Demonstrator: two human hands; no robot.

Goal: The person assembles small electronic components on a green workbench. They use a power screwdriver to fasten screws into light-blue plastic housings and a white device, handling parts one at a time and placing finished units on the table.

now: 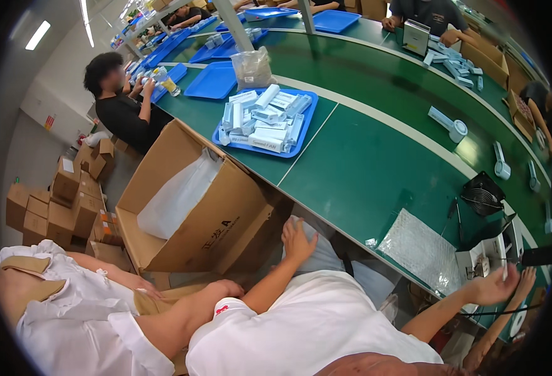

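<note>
My left hand [299, 241] lies on my grey-clad thigh below the table edge, fingers spread and holding nothing. At the table's right front edge, my right hand [494, 285] is raised with its fingers curled together; anything in them is too small to make out. Close to it stands a small white open box-like fixture [479, 260]. A dark cylindrical tool [539, 256] sits just beyond. Another person's hand [527, 281] reaches up beside my right hand. Bubble wrap [421, 250] lies flat on the green table [351, 169], left of the fixture.
A blue tray [307, 141] holds several light-blue boxes [266, 128]. An open carton [194, 232] stands at the table's left edge. Handheld fans [456, 130] lie on the green belt [382, 106]. A black mesh basket [482, 193] stands nearby. A person in white sits close at left.
</note>
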